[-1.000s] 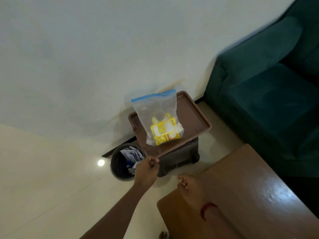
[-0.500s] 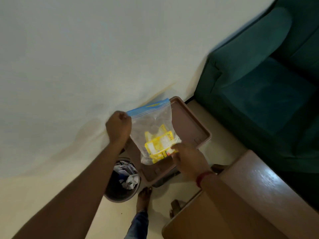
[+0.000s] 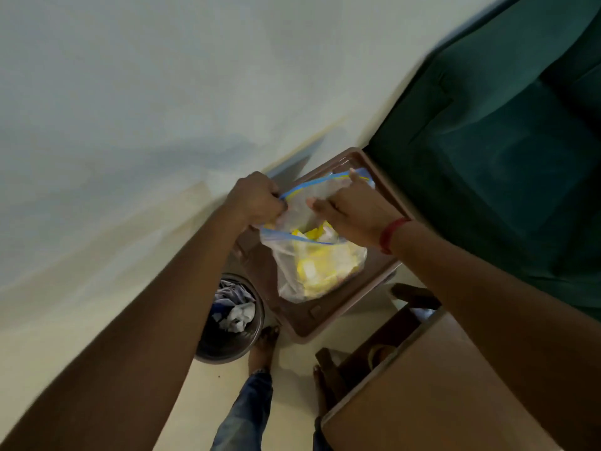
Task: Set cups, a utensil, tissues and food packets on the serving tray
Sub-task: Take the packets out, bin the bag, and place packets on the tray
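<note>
Pale wall is filling the left of the view, and below it a dark waste bin of crumpled paper is being seen on the floor. Just right of the bin, the left hand is being kept with its grip clamped on one side of the blue zip edge of a clear bag, while the right hand is being kept pinched on the opposite lip, so the mouth is being pulled apart. Yellow food packets are being held inside the bag, which is resting on the brown serving tray. Judged from this, the bag-opening step is in hand; next, one hand is likely being needed inside to draw packets out onto the tray. At far right, a green sofa and a wooden tabletop are being shown.
</note>
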